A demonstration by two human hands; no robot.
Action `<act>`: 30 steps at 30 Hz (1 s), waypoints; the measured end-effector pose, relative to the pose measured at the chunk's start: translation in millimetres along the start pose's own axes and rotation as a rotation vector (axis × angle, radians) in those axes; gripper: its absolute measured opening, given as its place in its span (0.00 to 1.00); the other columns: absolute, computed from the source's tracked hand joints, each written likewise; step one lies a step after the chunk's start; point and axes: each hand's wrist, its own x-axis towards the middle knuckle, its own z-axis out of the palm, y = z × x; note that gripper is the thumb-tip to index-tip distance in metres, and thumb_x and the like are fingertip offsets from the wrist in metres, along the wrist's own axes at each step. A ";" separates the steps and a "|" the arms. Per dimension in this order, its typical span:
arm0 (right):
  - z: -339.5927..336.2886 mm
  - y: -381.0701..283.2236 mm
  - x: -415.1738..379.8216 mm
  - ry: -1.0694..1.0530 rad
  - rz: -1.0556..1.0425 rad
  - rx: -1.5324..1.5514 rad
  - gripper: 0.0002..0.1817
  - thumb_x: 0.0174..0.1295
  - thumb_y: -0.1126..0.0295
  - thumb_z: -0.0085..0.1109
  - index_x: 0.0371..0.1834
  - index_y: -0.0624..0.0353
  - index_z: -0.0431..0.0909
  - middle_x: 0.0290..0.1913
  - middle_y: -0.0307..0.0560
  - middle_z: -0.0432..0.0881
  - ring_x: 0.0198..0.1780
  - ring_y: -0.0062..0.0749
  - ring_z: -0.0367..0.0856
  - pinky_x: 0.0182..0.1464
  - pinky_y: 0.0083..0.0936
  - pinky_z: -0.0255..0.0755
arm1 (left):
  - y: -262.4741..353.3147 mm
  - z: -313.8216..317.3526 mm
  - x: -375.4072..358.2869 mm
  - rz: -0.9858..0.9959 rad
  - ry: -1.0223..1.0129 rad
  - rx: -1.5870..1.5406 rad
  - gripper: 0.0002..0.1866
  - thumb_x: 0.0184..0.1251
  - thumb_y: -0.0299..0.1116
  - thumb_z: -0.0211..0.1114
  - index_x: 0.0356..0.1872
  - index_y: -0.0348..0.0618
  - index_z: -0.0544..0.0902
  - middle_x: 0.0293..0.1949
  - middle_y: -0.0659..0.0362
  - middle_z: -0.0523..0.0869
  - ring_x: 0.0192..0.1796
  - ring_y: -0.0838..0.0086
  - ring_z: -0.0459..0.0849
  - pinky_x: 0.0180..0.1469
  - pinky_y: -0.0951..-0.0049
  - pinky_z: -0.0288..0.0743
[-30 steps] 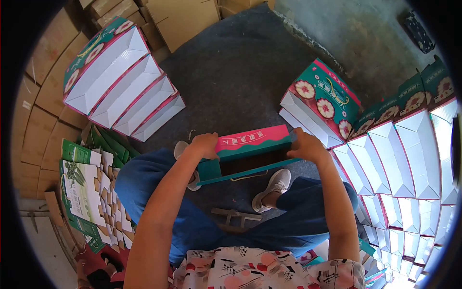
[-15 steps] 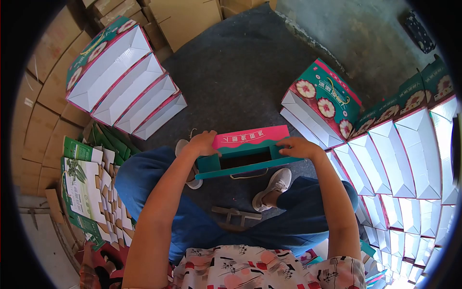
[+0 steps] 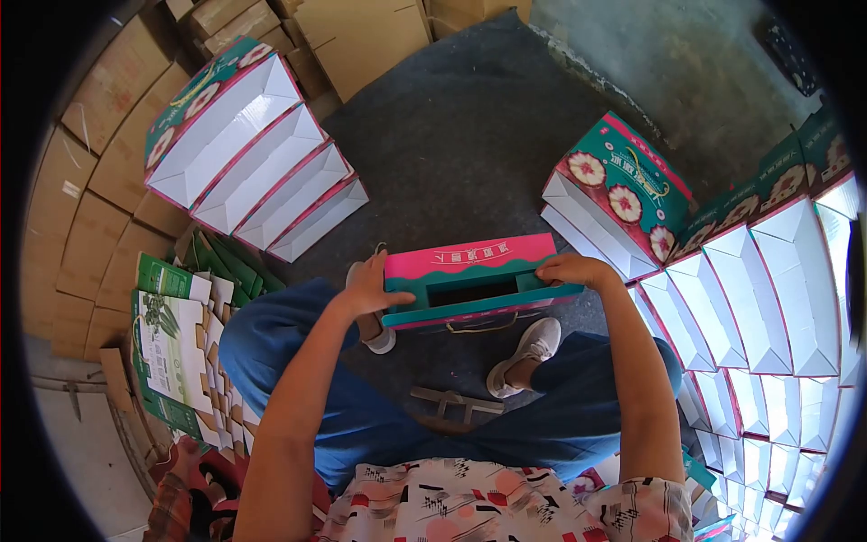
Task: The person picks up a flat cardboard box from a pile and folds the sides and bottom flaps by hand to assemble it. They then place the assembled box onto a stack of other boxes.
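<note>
A pink and teal cardboard gift box [image 3: 470, 256] stands between my knees, its upper side facing me with a dark slot in the middle. A cord handle [image 3: 483, 327] hangs on its near side. My left hand [image 3: 366, 287] grips the left end, the thumb lying on the teal flap and the fingers around the outer edge. At the right end, my right hand [image 3: 576, 269] has its fingers curled over the corner, thumb and fingertips on the teal panel. The inside of the box is too dark to make out.
Finished-looking boxes with white undersides lie stacked at left [image 3: 257, 149] and right [image 3: 745, 280]. Flat green-and-white cartons [image 3: 172, 339] lie beside my left knee. Brown cardboard boxes [image 3: 108, 181] line the left wall. A small metal stand [image 3: 456, 404] sits between my feet. Another person's arm [image 3: 172, 497] shows at lower left.
My left hand's thumb has moved from the far edge down onto the left teal flap, which now lies flatter. The right end's flap is pressed in too. The whole view has shifted slightly.
</note>
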 end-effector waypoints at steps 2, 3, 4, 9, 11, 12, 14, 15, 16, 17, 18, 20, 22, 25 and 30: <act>1.7 0.3 3.1 0.001 -0.024 -0.093 0.23 0.62 0.56 0.54 0.54 0.61 0.77 0.45 0.45 0.81 0.44 0.27 0.79 0.52 0.22 0.71 | -3.4 19.0 0.1 -0.036 0.069 0.012 0.64 0.41 0.55 0.76 0.70 0.28 0.43 0.64 0.36 0.65 0.68 0.52 0.64 0.67 0.67 0.60; 1.6 0.0 4.2 -0.002 -0.031 -0.118 0.23 0.62 0.56 0.54 0.54 0.61 0.76 0.46 0.45 0.81 0.45 0.27 0.79 0.52 0.23 0.71 | 0.9 23.7 0.5 -0.035 0.080 -0.103 0.66 0.40 0.54 0.77 0.70 0.27 0.41 0.63 0.35 0.66 0.67 0.51 0.66 0.66 0.67 0.62; 1.8 0.4 5.1 -0.004 -0.036 -0.140 0.23 0.62 0.56 0.54 0.54 0.62 0.76 0.46 0.45 0.81 0.45 0.27 0.79 0.52 0.23 0.71 | 3.3 26.4 0.0 -0.033 0.089 -0.218 0.68 0.39 0.53 0.78 0.69 0.27 0.38 0.62 0.35 0.67 0.66 0.50 0.67 0.65 0.66 0.63; 3.0 4.8 12.7 -0.003 -0.043 -0.255 0.24 0.61 0.57 0.54 0.55 0.62 0.76 0.47 0.47 0.81 0.47 0.30 0.79 0.53 0.24 0.70 | -0.7 39.5 -0.7 -0.008 0.135 -0.210 0.69 0.42 0.49 0.79 0.70 0.32 0.31 0.56 0.34 0.73 0.58 0.48 0.76 0.60 0.63 0.68; 3.0 5.2 15.1 -0.034 -0.024 -0.298 0.25 0.60 0.57 0.55 0.55 0.62 0.76 0.47 0.47 0.81 0.48 0.31 0.79 0.54 0.25 0.70 | 6.1 37.4 -4.2 -0.055 0.115 -0.194 0.68 0.44 0.47 0.78 0.69 0.33 0.30 0.54 0.35 0.75 0.56 0.48 0.77 0.58 0.63 0.70; 3.0 5.8 14.4 -0.021 -0.019 -0.274 0.24 0.60 0.57 0.54 0.54 0.63 0.77 0.47 0.47 0.81 0.47 0.31 0.79 0.53 0.24 0.70 | 10.2 36.2 -4.4 -0.099 0.094 -0.179 0.67 0.45 0.45 0.78 0.69 0.33 0.29 0.54 0.35 0.75 0.56 0.49 0.77 0.57 0.63 0.71; 4.2 6.7 12.9 0.004 -0.010 -0.230 0.23 0.60 0.57 0.54 0.52 0.63 0.77 0.45 0.48 0.81 0.46 0.30 0.79 0.52 0.24 0.71 | 15.8 36.1 -5.1 -0.157 0.072 -0.158 0.66 0.46 0.44 0.77 0.70 0.33 0.30 0.53 0.35 0.76 0.55 0.49 0.78 0.56 0.64 0.72; 6.0 7.8 11.5 0.041 -0.021 -0.198 0.22 0.60 0.57 0.54 0.49 0.64 0.78 0.44 0.49 0.82 0.45 0.32 0.80 0.51 0.25 0.72 | 17.3 35.8 -5.9 -0.169 0.073 -0.149 0.65 0.47 0.43 0.77 0.70 0.33 0.30 0.53 0.35 0.76 0.55 0.49 0.78 0.56 0.64 0.72; 7.4 9.2 8.9 0.079 -0.035 -0.167 0.21 0.59 0.57 0.54 0.45 0.64 0.80 0.43 0.49 0.83 0.43 0.34 0.81 0.49 0.27 0.72 | 17.0 34.7 -6.3 -0.182 0.076 -0.139 0.65 0.47 0.43 0.76 0.70 0.33 0.30 0.53 0.35 0.75 0.55 0.49 0.78 0.55 0.64 0.72; 6.2 9.9 8.2 0.117 -0.050 -0.135 0.20 0.58 0.58 0.54 0.42 0.65 0.81 0.43 0.50 0.83 0.42 0.36 0.82 0.48 0.28 0.73 | 11.9 36.8 -5.6 -0.115 0.129 -0.145 0.64 0.47 0.43 0.76 0.70 0.33 0.31 0.51 0.36 0.77 0.53 0.48 0.79 0.54 0.63 0.73; 3.3 4.9 3.9 0.153 -0.013 -0.019 0.19 0.58 0.58 0.55 0.41 0.65 0.81 0.42 0.51 0.83 0.41 0.37 0.82 0.46 0.30 0.74 | 3.5 42.1 -4.4 -0.047 0.180 -0.150 0.64 0.48 0.44 0.75 0.70 0.32 0.31 0.49 0.36 0.78 0.51 0.47 0.80 0.52 0.63 0.74; -5.7 3.6 -8.7 0.223 0.070 0.217 0.18 0.57 0.60 0.55 0.38 0.66 0.81 0.42 0.53 0.84 0.39 0.40 0.83 0.44 0.32 0.76 | -11.4 49.7 -1.4 -0.009 0.238 -0.202 0.59 0.50 0.45 0.72 0.70 0.32 0.36 0.48 0.37 0.79 0.50 0.46 0.80 0.50 0.62 0.75; -29.2 43.6 -0.2 0.256 0.087 -0.339 0.17 0.55 0.61 0.57 0.39 0.65 0.81 0.44 0.54 0.83 0.40 0.43 0.83 0.44 0.36 0.77 | -23.2 47.6 1.7 -0.064 0.250 -0.293 0.52 0.54 0.47 0.67 0.70 0.31 0.45 0.48 0.36 0.79 0.50 0.46 0.80 0.50 0.62 0.75; -27.1 74.1 4.8 0.196 0.278 -0.724 0.19 0.51 0.65 0.61 0.46 0.60 0.78 0.42 0.52 0.83 0.40 0.37 0.83 0.40 0.33 0.77 | -24.9 34.4 -1.4 -0.342 -0.096 -0.995 0.42 0.58 0.51 0.58 0.67 0.31 0.59 0.49 0.36 0.79 0.54 0.48 0.78 0.51 0.62 0.74; 22.3 82.1 6.3 0.022 0.241 -0.511 0.29 0.47 0.56 0.69 0.55 0.50 0.77 0.53 0.51 0.80 0.55 0.41 0.78 0.55 0.38 0.73 | -70.5 72.1 -12.1 -0.248 -0.252 -0.280 0.30 0.58 0.47 0.58 0.57 0.35 0.73 0.49 0.46 0.81 0.55 0.57 0.77 0.52 0.63 0.73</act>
